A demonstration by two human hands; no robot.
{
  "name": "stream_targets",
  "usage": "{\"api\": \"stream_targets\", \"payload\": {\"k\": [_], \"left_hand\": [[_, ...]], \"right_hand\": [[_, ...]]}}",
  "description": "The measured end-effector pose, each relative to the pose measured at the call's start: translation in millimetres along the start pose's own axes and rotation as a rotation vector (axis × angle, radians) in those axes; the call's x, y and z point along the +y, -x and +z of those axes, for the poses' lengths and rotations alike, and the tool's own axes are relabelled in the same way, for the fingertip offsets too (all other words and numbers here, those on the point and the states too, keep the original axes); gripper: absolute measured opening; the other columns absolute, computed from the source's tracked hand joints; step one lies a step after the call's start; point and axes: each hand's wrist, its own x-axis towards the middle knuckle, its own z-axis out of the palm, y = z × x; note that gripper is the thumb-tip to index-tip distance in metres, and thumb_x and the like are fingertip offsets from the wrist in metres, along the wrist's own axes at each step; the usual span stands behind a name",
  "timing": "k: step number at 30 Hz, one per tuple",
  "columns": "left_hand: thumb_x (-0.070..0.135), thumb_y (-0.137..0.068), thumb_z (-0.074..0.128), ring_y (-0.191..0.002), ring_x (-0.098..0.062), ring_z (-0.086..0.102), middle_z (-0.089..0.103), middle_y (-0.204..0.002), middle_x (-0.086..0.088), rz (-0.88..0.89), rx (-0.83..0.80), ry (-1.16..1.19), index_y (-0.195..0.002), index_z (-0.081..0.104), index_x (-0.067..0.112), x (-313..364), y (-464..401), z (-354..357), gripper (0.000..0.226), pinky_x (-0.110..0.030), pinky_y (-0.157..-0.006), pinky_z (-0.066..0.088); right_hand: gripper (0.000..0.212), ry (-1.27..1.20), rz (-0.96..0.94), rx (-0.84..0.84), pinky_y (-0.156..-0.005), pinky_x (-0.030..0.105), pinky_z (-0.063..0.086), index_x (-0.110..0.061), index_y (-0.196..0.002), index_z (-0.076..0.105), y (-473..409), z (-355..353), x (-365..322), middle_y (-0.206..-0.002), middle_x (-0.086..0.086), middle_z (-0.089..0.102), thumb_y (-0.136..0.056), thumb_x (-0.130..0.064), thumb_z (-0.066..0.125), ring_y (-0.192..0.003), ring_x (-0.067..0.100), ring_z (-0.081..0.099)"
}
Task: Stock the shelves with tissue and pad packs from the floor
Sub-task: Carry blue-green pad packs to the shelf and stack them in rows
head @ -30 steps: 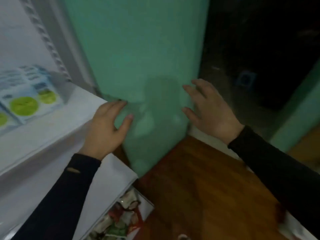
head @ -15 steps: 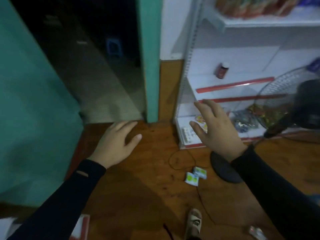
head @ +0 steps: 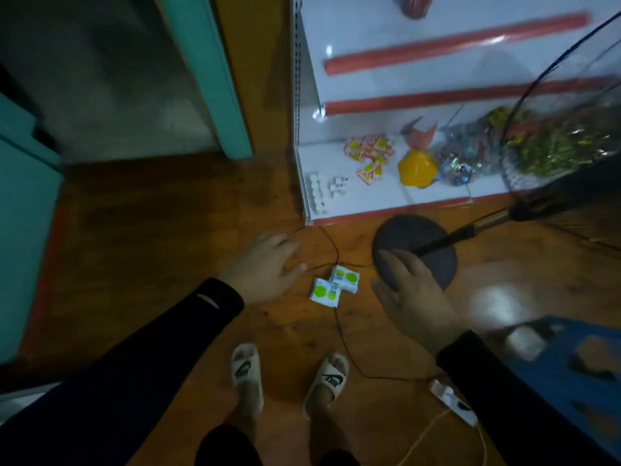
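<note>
Two small white packs with green circles lie side by side on the wooden floor: one pack (head: 325, 292) nearer me and another pack (head: 345, 278) just behind it. My left hand (head: 263, 267) hovers to their left, fingers spread and holding nothing. My right hand (head: 415, 294) hovers to their right, over the edge of a fan base, also with nothing in it. Both hands are above the floor and apart from the packs. A white shelf unit (head: 386, 200) with red edge strips stands behind.
A standing fan's dark round base (head: 408, 237) and pole sit right of the packs, its cage at the far right. A thin cable (head: 339, 334) runs across the floor to a power strip (head: 452, 403). Snacks and a yellow object fill the bottom shelf. My sandalled feet stand below.
My view has swung from the teal wall down to the floor. Both hands have lowered toward the two packs, which now lie between them.
</note>
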Motion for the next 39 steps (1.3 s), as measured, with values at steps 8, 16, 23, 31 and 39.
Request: {"api": "stream_targets", "payload": {"k": [8, 16, 23, 31, 39], "left_hand": [[0.046, -0.098, 0.039, -0.117, -0.027, 0.047, 0.047, -0.134, -0.008, 0.034, -0.308, -0.069, -0.142, 0.036, 0.016, -82.1, -174.1, 240.7, 0.053, -0.037, -0.095, 0.040], [0.052, -0.090, 0.052, -0.126, -0.030, 0.041, 0.040, -0.141, -0.008, 0.069, -0.399, -0.136, -0.144, 0.032, 0.017, -156.9, -301.3, 470.1, 0.068, -0.040, -0.101, 0.038], [0.056, -0.080, 0.064, -0.125, -0.032, 0.033, 0.038, -0.132, -0.013, 0.046, -0.363, -0.174, -0.124, 0.044, 0.014, -166.4, -351.9, 574.0, 0.064, -0.038, -0.099, 0.033], [0.022, -0.084, 0.066, -0.101, -0.031, 0.055, 0.053, -0.109, -0.010, -0.027, -0.402, 0.004, -0.099, 0.034, 0.017, -174.1, -306.6, 520.3, 0.037, -0.035, -0.074, 0.040], [0.023, -0.088, 0.063, -0.123, -0.026, 0.047, 0.046, -0.139, -0.009, -0.126, -0.145, 0.079, -0.144, 0.034, 0.016, -197.2, -227.7, 259.5, 0.063, -0.028, -0.094, 0.034]], "right_hand": [[0.058, -0.092, 0.327, -0.224, -0.094, 0.034, 0.042, -0.019, -0.146, 0.033, -81.3, 238.0, 123.5, -0.144, 0.005, 0.038, -0.095, -0.045, 0.047, -0.116, 0.026, 0.053], [0.064, -0.263, 0.708, -0.086, -0.085, 0.032, 0.039, -0.011, -0.143, 0.035, -162.7, 466.3, 235.8, -0.135, 0.017, 0.048, -0.093, -0.049, 0.050, -0.117, 0.033, 0.051], [0.041, -0.964, 1.077, 0.081, -0.049, 0.024, 0.040, -0.014, -0.087, 0.070, -218.6, 567.3, 272.9, -0.078, 0.003, 0.067, -0.076, -0.053, 0.072, -0.058, 0.013, 0.057], [0.037, -1.191, 1.028, 0.255, -0.070, 0.041, 0.058, -0.015, -0.098, 0.049, -216.0, 509.5, 243.2, -0.099, 0.013, 0.065, -0.075, -0.004, 0.075, -0.086, 0.027, 0.068], [0.047, -0.934, 0.544, 0.002, -0.065, 0.027, 0.059, -0.012, -0.124, 0.051, -213.7, 284.5, 113.2, -0.108, 0.004, 0.066, -0.083, -0.014, 0.073, -0.083, 0.011, 0.069]]}}
